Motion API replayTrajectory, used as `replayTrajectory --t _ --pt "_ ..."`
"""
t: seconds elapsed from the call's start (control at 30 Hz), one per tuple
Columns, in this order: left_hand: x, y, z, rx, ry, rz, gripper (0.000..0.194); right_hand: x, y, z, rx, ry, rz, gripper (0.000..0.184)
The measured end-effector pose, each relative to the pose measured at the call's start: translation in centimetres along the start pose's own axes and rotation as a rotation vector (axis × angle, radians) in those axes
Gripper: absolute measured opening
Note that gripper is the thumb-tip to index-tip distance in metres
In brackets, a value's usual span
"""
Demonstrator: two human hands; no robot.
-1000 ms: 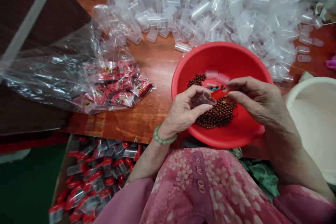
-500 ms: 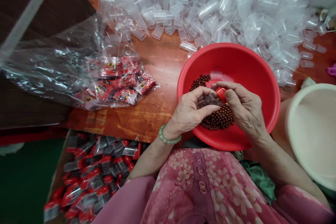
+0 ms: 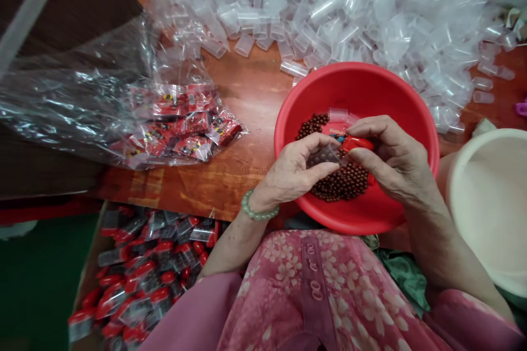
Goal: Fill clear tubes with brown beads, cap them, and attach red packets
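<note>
A red basin (image 3: 382, 214) sits at the table's near edge with a heap of small brown beads (image 3: 343, 184) inside. Over the beads my left hand (image 3: 292, 173) is closed on a small clear plastic tube (image 3: 323, 154) that holds some brown beads. My right hand (image 3: 393, 156) pinches a red cap (image 3: 357, 143) right at the tube's open end. A few clear tubes (image 3: 341, 115) and a red printed label lie in the basin behind my fingers.
A big heap of empty clear tubes (image 3: 349, 5) covers the table's far side. A clear bag (image 3: 82, 104) with red printed packets (image 3: 185, 126) lies at the left. A box of filled red-capped tubes (image 3: 148, 269) sits below the table. A cream basin (image 3: 489, 203) stands at the right.
My right hand has picked a red cap from the basin and brought it to the mouth of the tube held in my left hand. The left hand has barely moved.
</note>
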State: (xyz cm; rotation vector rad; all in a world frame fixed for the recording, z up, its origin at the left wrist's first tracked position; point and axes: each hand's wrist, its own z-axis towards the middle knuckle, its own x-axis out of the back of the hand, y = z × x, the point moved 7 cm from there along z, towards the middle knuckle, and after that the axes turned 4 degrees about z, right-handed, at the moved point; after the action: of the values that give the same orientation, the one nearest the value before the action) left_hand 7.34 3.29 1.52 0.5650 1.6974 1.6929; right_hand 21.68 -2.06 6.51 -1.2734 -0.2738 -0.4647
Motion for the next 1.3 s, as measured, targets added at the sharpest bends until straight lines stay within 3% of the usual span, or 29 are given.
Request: replayTrajectory --t 0.27,0.4,0.6,0.77,1.1,1.3 --pt "0.2 -0.8 0.0 0.028 -0.004 0.093 0.026 -1.0 -0.3 0.3 0.047 -0.074 -0.044 0.013" --pt "0.1 -0.6 0.2 0.019 -0.019 -0.007 0.022 -0.1 0.1 0.1 0.009 -0.100 -0.084 0.015" --pt "0.2 -0.5 0.5 0.033 -0.027 -0.126 0.030 1.4 0.7 -0.5 -0.025 0.102 -0.095 0.022" --pt "0.1 -0.6 0.6 0.013 -0.045 -0.193 0.036 0.5 0.7 -0.7 -0.110 0.291 0.079 0.023" --pt "0.2 -0.8 0.5 0.010 0.012 -0.170 0.043 -1.5 -0.1 -0.9 -0.096 0.338 0.080 0.017" --pt "0.2 -1.1 0.5 -0.030 0.000 -0.141 0.051 -1.6 0.4 -1.1 -0.084 0.396 0.164 0.015"
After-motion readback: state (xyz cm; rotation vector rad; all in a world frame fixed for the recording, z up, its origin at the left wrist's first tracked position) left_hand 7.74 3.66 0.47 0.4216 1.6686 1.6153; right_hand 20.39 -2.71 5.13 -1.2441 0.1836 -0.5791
